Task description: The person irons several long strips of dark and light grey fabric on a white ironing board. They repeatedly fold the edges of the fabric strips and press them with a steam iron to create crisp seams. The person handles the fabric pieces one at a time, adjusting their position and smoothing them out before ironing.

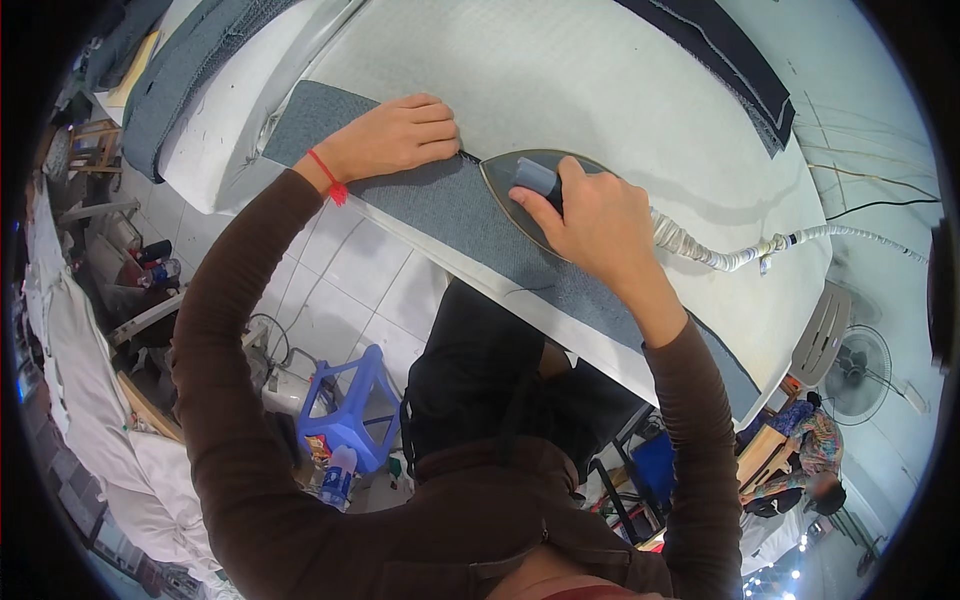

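Observation:
A long blue-grey piece of fabric (pixel 450 215) lies along the near edge of the white-covered ironing table (pixel 420 60). My right hand (pixel 605 215) is wrapped round the handle of an iron (pixel 515 205), whose pointed tip faces left and whose sole rests on the fabric. From the iron a wrapped hose (pixel 700 252) runs off to the right. My left hand (pixel 405 135) lies on the fabric left of the iron's tip, its fingers curled and closed at the fabric's far edge. What sits under those fingertips is hidden. A dark narrow strip shows between them and the iron.
Dark fabric pieces (pixel 720 60) lie at the table's far right, grey ones (pixel 190 90) at its far left. Below stand a blue plastic stool (pixel 365 410) and a bottle (pixel 338 478). A fan (pixel 860 375) and another person (pixel 815 450) are at the right.

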The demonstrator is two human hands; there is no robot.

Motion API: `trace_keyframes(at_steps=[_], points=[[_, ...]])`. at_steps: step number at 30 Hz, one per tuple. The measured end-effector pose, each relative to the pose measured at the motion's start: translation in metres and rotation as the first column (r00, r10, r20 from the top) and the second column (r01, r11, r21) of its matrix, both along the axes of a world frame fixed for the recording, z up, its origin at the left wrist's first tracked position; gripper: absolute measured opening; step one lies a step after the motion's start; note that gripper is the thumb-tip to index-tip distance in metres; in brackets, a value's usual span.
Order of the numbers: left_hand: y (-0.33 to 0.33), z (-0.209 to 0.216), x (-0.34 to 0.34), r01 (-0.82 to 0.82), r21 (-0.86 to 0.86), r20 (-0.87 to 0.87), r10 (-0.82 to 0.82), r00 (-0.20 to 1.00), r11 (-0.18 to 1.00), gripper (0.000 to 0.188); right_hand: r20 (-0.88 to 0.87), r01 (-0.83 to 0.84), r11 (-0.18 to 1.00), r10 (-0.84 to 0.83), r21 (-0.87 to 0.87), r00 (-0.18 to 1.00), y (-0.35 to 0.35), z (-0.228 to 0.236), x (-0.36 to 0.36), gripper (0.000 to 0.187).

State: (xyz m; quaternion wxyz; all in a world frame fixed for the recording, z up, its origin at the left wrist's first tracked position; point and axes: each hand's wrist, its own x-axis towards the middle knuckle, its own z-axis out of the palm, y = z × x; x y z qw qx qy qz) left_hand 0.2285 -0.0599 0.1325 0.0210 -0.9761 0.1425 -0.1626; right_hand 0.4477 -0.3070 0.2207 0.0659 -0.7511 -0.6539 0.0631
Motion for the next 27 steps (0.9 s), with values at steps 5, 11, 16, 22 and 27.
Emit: trace_keyframes(at_steps=[5,11,16,22,27], points=[[0.006,0.001,-0.006,0.027,-0.083,-0.047,-0.031,0.998,0.996,0.031,-0.014,0.007,1.0,-0.008,-0.009,1.0,0.007,0.001,-0.003,0.07],[0.01,0.001,-0.012,0.078,-0.046,-0.032,-0.08,0.996,0.996,0.031,-0.017,0.009,1.0,-0.009,-0.024,1.0,0.009,0.003,-0.004,0.069],[0.01,-0.002,-0.013,0.127,-0.039,0.053,-0.125,0.991,0.991,0.029,-0.026,0.03,1.0,-0.029,0.005,0.999,0.0,-0.003,-0.001,0.068],[0.011,-0.006,-0.014,0.162,-0.047,0.072,-0.158,0.985,0.986,0.03,-0.025,0.035,0.999,-0.035,-0.025,0.999,0.016,0.003,-0.012,0.067],[0.006,0.003,-0.019,0.016,-0.149,-0.004,-0.016,1.0,0.989,0.03,-0.015,-0.001,0.999,0.002,0.043,1.0,0.009,-0.001,-0.007,0.067]])
